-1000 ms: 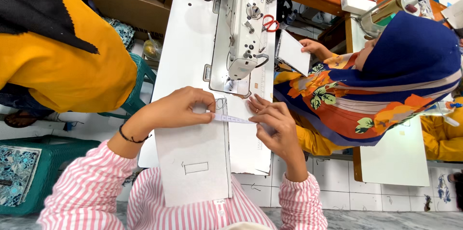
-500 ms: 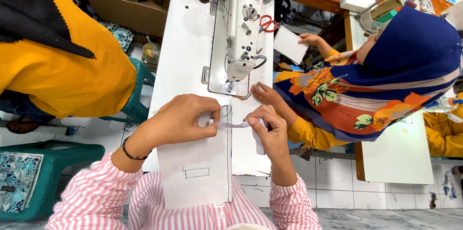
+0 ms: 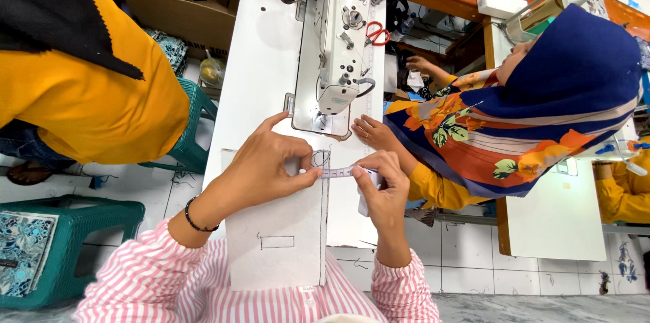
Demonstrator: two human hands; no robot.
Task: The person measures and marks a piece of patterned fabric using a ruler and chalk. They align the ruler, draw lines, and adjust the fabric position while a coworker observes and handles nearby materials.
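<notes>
Closest to me, the white rectangular fabric panel (image 3: 274,235), marked with a small drawn box, lay flat on the white sewing table (image 3: 261,59), its near edge hanging towards my pink-striped sleeves. My left hand (image 3: 261,174) rested on the panel's upper part, thumb and forefinger pinched together on one end of a narrow pale measuring tape (image 3: 336,173); I judged the weight of the palm also kept the cloth from sliding. My right hand (image 3: 382,187) held the tape's other end, fingers closed around it, so the strip ran taut across the panel's right edge, probably to read a width there. Just beyond the tape stood the white industrial sewing machine (image 3: 338,32), its needle end near the panel's top. A co-worker's hand (image 3: 374,135) lay on the table beside the machine's base. Further off, red-handled scissors (image 3: 374,32) sat by the machine.
</notes>
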